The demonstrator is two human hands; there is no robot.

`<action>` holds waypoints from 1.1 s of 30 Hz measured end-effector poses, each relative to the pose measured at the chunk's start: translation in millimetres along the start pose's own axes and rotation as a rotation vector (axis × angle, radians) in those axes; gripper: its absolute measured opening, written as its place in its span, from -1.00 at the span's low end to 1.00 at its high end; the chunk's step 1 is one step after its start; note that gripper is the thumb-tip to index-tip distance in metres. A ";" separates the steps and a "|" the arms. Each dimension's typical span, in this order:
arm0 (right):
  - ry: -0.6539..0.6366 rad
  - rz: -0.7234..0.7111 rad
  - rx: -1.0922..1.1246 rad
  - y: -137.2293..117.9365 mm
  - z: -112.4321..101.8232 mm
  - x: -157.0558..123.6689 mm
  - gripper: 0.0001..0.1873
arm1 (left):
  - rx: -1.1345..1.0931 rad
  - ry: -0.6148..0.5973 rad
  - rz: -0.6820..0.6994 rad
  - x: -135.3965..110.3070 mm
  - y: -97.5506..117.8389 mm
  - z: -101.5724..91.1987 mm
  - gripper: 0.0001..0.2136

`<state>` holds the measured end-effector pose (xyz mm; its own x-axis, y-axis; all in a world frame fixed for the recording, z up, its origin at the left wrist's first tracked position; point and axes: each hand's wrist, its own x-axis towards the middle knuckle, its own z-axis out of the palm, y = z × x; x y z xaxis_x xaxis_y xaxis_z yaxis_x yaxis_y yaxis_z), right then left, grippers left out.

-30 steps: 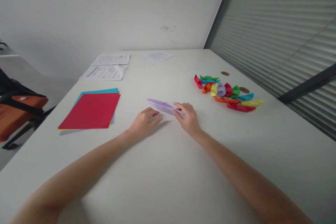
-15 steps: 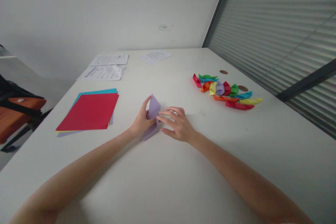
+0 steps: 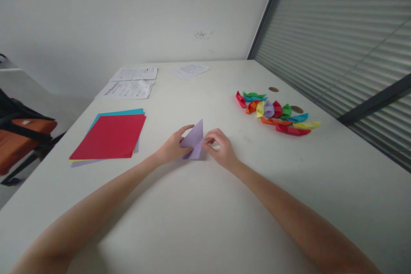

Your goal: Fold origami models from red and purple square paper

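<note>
A folded lilac paper piece (image 3: 194, 140) stands as a pointed triangle in the middle of the white table (image 3: 199, 205). My left hand (image 3: 172, 148) grips its left side with thumb and fingers closed. From the right, my right hand (image 3: 221, 148) pinches the other edge of the same piece. Both forearms stretch in from the bottom of the view.
A stack of coloured square sheets (image 3: 111, 135), red on top, lies at the left. Several folded paper boats (image 3: 275, 112) in many colours sit at the right. Printed white papers (image 3: 130, 84) lie at the far side. An orange chair (image 3: 17, 141) stands left of the table.
The lilac paper lay flat and long a second ago. Both hands have since lifted and turned it, and it now stands as an upright triangle between them.
</note>
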<state>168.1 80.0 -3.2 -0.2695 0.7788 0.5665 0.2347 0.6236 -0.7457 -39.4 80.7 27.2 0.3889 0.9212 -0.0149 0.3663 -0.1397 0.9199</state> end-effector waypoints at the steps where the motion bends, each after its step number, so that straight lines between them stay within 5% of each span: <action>1: 0.050 0.046 0.035 0.4 1.7 0.8 -0.70 | 0.057 -0.042 0.020 -1.7 2.1 -0.6 -0.29; 3: 0.064 0.154 0.126 0.0 4.5 2.1 -0.45 | 0.182 -0.104 0.065 -5.5 5.8 -0.6 -0.32; 5: 0.031 0.260 0.199 -0.6 5.8 3.4 -0.43 | 0.303 -0.070 0.131 -8.5 8.2 0.5 -0.32; 10: 0.208 0.457 0.197 3.2 2.7 7.4 -0.61 | 0.419 0.544 0.278 -8.0 3.8 9.4 -0.25; 13: 0.357 0.474 0.165 6.3 -1.3 9.5 -0.61 | 0.105 0.723 0.092 -3.9 -0.8 17.2 -0.15; 15: 0.423 0.433 0.139 7.0 -2.4 9.3 -0.62 | -0.241 0.643 -0.087 -1.7 -0.5 21.4 -0.18; 17: 0.440 0.387 0.125 6.7 -1.3 7.7 -0.65 | -0.598 0.427 -0.210 -0.9 2.8 23.7 -0.29; 20: 0.379 0.311 0.074 4.3 2.6 3.7 -0.73 | -0.832 0.177 -0.224 -1.8 7.9 23.8 -0.48; 28: 0.150 0.055 0.005 -11.9 -4.5 7.9 -0.70 | -0.607 0.291 -0.165 -0.4 -1.2 18.2 -0.62; 33: -0.007 0.203 0.071 -20.4 -11.4 18.9 -0.76 | -0.485 0.244 -0.133 -1.5 0.2 21.2 -0.51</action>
<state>168.9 82.7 26.7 -0.2302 0.8871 0.4001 0.2186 0.4478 -0.8670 -22.0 71.6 19.1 0.1375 0.9850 -0.1048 -0.0542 0.1131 0.9921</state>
